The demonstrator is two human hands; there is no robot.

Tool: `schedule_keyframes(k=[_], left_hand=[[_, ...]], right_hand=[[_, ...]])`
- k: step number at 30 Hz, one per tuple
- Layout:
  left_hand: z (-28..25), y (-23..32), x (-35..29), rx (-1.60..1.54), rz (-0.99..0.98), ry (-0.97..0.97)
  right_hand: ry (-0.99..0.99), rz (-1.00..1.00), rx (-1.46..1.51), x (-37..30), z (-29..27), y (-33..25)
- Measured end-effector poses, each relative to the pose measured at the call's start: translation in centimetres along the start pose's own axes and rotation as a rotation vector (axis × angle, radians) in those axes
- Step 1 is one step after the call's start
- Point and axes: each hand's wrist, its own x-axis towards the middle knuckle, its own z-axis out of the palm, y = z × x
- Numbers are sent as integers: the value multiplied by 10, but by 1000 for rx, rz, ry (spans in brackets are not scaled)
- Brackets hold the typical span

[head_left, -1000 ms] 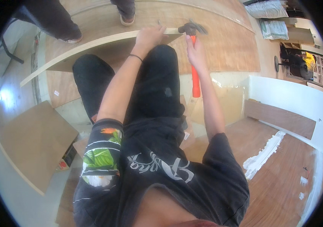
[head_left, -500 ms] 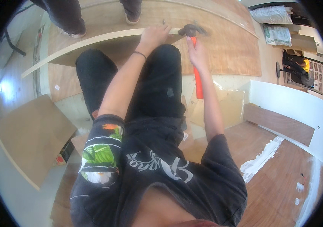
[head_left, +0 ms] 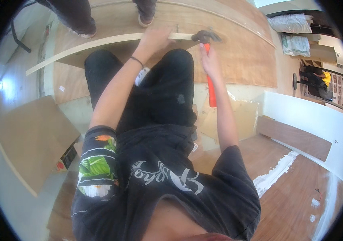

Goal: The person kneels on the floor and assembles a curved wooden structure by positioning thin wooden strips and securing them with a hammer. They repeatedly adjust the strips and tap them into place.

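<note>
My right hand [head_left: 211,60] is wrapped round the orange-red handle of a claw hammer [head_left: 211,92]. Its dark metal head [head_left: 202,37] is at the right end of a long wooden board [head_left: 99,41], which stands on edge across in front of my knees. Over the board's upper edge lies my left hand [head_left: 155,39], slightly blurred, its fingers closed on the wood. A thin nail [head_left: 177,27] sticks up from the edge just right of that hand. The undersides of the left fingers are hidden.
Another person's legs [head_left: 75,18] stand beyond the board on a plywood sheet [head_left: 235,56]. A loose brown panel [head_left: 35,140] leans at left. White-edged panels [head_left: 304,116] are at right, with filled sacks [head_left: 290,23] and a person in yellow [head_left: 326,78] farther off.
My left hand has slid left along the board's edge, away from the nail, which now shows more. The hammer has barely moved. The view has shifted slightly.
</note>
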Motion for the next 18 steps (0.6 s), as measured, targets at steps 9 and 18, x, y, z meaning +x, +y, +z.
schedule_keyframes(k=[9, 18], left_hand=[[11, -15, -2, -44, 38, -12], [16, -12, -3, 41, 58, 112]], right_hand=[[-31, 148, -53, 12, 5, 6], [0, 92, 61, 9, 8, -8]])
